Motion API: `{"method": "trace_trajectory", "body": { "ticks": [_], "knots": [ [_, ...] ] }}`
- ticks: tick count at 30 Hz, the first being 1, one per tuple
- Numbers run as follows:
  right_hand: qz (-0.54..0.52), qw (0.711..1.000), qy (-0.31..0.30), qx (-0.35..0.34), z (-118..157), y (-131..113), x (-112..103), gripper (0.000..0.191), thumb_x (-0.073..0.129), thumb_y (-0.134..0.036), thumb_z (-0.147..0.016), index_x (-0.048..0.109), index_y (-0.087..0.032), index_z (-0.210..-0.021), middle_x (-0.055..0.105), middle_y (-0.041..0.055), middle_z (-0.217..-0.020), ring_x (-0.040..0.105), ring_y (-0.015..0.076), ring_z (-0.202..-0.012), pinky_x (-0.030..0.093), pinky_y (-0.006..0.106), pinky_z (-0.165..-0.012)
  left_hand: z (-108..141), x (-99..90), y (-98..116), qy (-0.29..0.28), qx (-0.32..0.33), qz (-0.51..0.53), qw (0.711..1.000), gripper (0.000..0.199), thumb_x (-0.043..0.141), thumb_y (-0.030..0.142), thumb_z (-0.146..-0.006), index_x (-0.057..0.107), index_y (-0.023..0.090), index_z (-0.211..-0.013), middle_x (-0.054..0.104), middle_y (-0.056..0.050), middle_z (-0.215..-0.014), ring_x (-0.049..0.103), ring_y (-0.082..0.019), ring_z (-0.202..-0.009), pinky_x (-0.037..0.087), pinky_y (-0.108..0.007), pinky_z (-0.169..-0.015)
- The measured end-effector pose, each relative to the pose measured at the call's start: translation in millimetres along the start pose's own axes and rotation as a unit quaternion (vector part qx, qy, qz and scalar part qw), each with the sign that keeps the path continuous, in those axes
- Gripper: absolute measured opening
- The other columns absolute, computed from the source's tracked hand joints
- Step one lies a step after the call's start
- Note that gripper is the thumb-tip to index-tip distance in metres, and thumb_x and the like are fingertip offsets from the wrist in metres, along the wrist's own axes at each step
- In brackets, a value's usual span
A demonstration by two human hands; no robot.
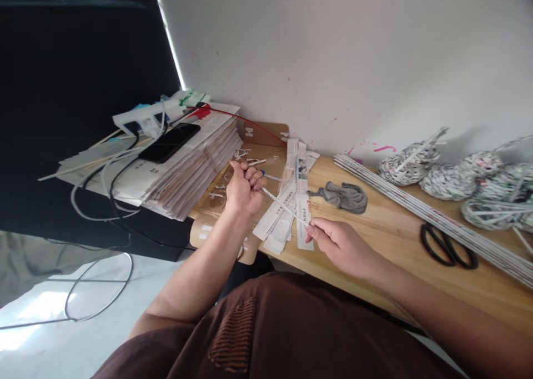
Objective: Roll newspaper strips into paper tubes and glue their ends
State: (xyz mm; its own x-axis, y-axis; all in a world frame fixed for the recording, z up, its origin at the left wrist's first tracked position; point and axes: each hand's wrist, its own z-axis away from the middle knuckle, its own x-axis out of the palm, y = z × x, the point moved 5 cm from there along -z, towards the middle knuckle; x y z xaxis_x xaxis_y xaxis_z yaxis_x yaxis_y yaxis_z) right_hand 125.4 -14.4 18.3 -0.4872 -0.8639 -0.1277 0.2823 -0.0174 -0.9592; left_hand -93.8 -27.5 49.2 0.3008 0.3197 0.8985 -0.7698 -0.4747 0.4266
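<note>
A thin white rolled paper stick (286,208) stretches between my hands above the table. My left hand (245,189) is closed around its upper left end, fingers curled into a fist. At the lower right end, my right hand (333,240) pinches the stick between thumb and fingers. Beneath it lie several overlapping printed paper strips (277,212), fanned out near the table's front edge. A brown cardboard sheet (270,155) with white scraps lies under and behind my left hand.
At the left stands a tall paper stack (200,168) with a black phone (170,143) and cables on top. A grey cloth (345,197), a bundle of paper sticks (416,207), black-handled scissors (447,247) and woven paper coils (447,176) lie to the right. A wall rises behind.
</note>
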Motion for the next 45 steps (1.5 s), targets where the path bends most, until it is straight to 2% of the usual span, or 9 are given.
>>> {"method": "trace_trajectory", "body": {
  "ticks": [4,11,16,22,28,32,38,42,45],
  "knots": [
    [-0.097,0.987,-0.115,0.048,-4,4,15,0.044,0.034,-0.056,-0.094,0.053,-0.018,-0.082,0.031,-0.0084,-0.045,0.032,0.0096,-0.040,0.032,0.024,-0.045,2,2.4,-1,-0.012,-0.008,0.008,1.000,0.040,0.037,0.047,-0.094,0.042,0.018,-0.067,0.027,0.007,-0.051,0.029,-0.005,-0.039,0.024,-0.016,-0.036],
    [0.136,0.984,0.059,-0.097,-20,-19,9,0.036,0.051,-0.053,-0.089,0.052,-0.020,-0.075,0.046,-0.0027,-0.057,0.041,0.0109,-0.053,0.030,0.024,-0.052,6,4.7,-5,-0.012,-0.001,-0.005,1.000,0.033,0.040,0.036,-0.097,0.048,0.016,-0.072,0.036,0.005,-0.057,0.034,-0.004,-0.042,0.030,-0.015,-0.040],
    [-0.083,0.990,-0.115,0.025,-29,-9,26,0.045,0.031,-0.057,-0.094,0.052,-0.020,-0.082,0.027,-0.0092,-0.044,0.030,0.0103,-0.039,0.032,0.025,-0.045,9,6.0,-7,-0.014,-0.006,-0.005,1.000,0.035,0.037,0.037,-0.098,0.047,0.016,-0.072,0.031,0.007,-0.054,0.032,-0.004,-0.041,0.029,-0.015,-0.041],
    [0.161,0.978,0.064,-0.112,-41,-29,15,0.031,0.055,-0.050,-0.087,0.056,-0.020,-0.081,0.049,-0.0015,-0.060,0.046,0.0128,-0.057,0.034,0.025,-0.056,9,-0.8,-16,0.008,-0.034,-0.017,0.999,0.035,0.043,0.044,-0.094,0.047,0.018,-0.070,0.025,0.008,-0.052,0.026,-0.005,-0.039,0.026,-0.016,-0.038],
    [-0.129,0.985,-0.115,0.028,-50,-16,33,0.039,0.044,-0.057,-0.090,0.052,-0.019,-0.083,0.030,-0.0093,-0.046,0.036,0.0101,-0.041,0.034,0.025,-0.046,12,1.0,-18,-0.004,-0.051,-0.014,0.999,0.036,0.044,0.046,-0.093,0.047,0.018,-0.071,0.023,0.008,-0.051,0.023,-0.005,-0.038,0.023,-0.016,-0.036],
    [-0.035,0.999,-0.011,-0.034,-57,-21,24,0.039,0.056,-0.056,-0.084,0.055,-0.018,-0.079,0.043,-0.0059,-0.049,0.039,0.0085,-0.044,0.033,0.023,-0.047,14,1.4,-20,-0.003,-0.050,-0.015,0.999,0.032,0.042,0.040,-0.096,0.049,0.017,-0.074,0.024,0.008,-0.052,0.026,-0.005,-0.038,0.023,-0.016,-0.037],
    [-0.186,0.975,-0.118,0.040,-60,-15,36,0.041,0.048,-0.059,-0.087,0.049,-0.020,-0.079,0.031,-0.0097,-0.044,0.037,0.0099,-0.041,0.033,0.024,-0.045,16,2.6,-24,-0.018,-0.063,-0.014,0.998,0.029,0.045,0.041,-0.094,0.053,0.018,-0.078,0.024,0.008,-0.052,0.025,-0.005,-0.039,0.022,-0.016,-0.038],
    [-0.017,0.998,0.005,-0.053,-62,-22,24,0.040,0.056,-0.057,-0.084,0.055,-0.018,-0.077,0.046,-0.0041,-0.054,0.041,0.0090,-0.047,0.034,0.023,-0.048,18,1.3,-25,-0.018,-0.063,-0.018,0.998,0.032,0.046,0.045,-0.093,0.054,0.017,-0.079,0.024,0.008,-0.052,0.025,-0.006,-0.040,0.024,-0.016,-0.039],
    [-0.056,0.998,-0.030,-0.027,-63,-21,27,0.038,0.050,-0.055,-0.088,0.051,-0.019,-0.075,0.038,-0.0066,-0.047,0.039,0.0096,-0.044,0.034,0.024,-0.048,19,1.1,-26,-0.032,-0.072,-0.014,0.997,0.035,0.044,0.046,-0.093,0.055,0.017,-0.079,0.023,0.008,-0.051,0.025,-0.006,-0.040,0.026,-0.016,-0.040]
  ]
}}
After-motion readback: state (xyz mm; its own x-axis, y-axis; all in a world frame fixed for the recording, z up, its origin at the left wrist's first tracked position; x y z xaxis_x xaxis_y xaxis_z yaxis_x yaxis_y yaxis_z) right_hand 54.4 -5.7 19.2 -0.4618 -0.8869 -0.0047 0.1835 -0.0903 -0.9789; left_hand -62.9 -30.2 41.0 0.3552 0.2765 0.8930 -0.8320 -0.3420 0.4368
